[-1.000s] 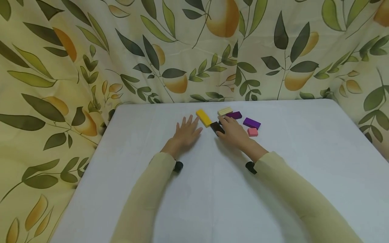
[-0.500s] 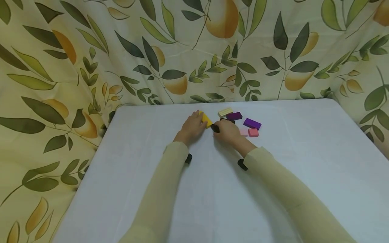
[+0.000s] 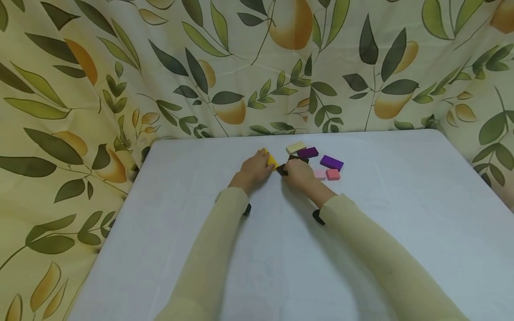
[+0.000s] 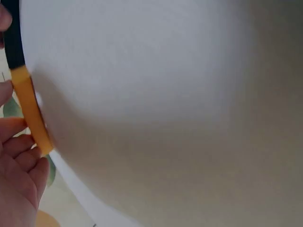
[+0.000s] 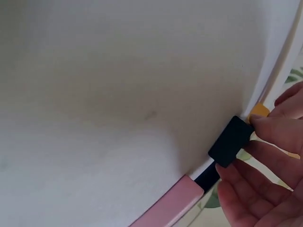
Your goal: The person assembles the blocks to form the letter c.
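Note:
My left hand [image 3: 254, 170] grips a long yellow block [image 3: 271, 159] between thumb and fingers on the white table. The left wrist view shows the yellow block [image 4: 31, 109] end to end with a black block [image 4: 14, 42]. Close by on the right, my right hand [image 3: 300, 173] pinches the black block [image 3: 282, 170], mostly covered by the fingers. In the right wrist view, fingertips [image 5: 258, 120] hold the black block [image 5: 230, 141] at its edges, with a bit of yellow just beyond it.
Behind the right hand lie a second black block [image 3: 299, 158], a cream block [image 3: 296, 147] and a dark purple block [image 3: 308, 152]. To the right are a purple block [image 3: 331, 162], a coral block [image 3: 333, 174] and a light pink block [image 3: 320, 174]. Patterned cloth [image 3: 225, 67] hangs behind the table.
My left hand has moved right from spread fingers beside the yellow block to gripping it. My right hand has closed on the black block, uncovering the light pink and second black blocks.

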Available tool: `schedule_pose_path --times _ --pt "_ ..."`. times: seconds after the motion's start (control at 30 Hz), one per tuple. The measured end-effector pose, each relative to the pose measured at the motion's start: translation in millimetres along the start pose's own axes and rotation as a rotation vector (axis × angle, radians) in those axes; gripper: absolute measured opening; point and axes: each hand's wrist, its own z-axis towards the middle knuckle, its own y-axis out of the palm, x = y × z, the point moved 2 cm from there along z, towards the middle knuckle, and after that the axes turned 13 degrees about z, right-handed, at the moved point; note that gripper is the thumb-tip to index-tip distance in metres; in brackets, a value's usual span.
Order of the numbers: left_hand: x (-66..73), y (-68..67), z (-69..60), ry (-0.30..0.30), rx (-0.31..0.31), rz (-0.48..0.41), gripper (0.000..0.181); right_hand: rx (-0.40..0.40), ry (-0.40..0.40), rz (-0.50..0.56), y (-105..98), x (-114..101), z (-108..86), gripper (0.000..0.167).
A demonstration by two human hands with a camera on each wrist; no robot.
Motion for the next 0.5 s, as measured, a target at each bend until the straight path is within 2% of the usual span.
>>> schedule_pose_path --times 0.27,0.5 --pt "-2.0 -0.9 -10.0 0.037 -0.022 0.026 0.058 -0.015 -0.016 -0.019 -1 -2 -11.0 0.011" --pt "0.4 2.3 -20.2 0.031 -0.053 0.058 0.059 -0.06 -0.015 -0.028 1 -6 -24.3 0.014"
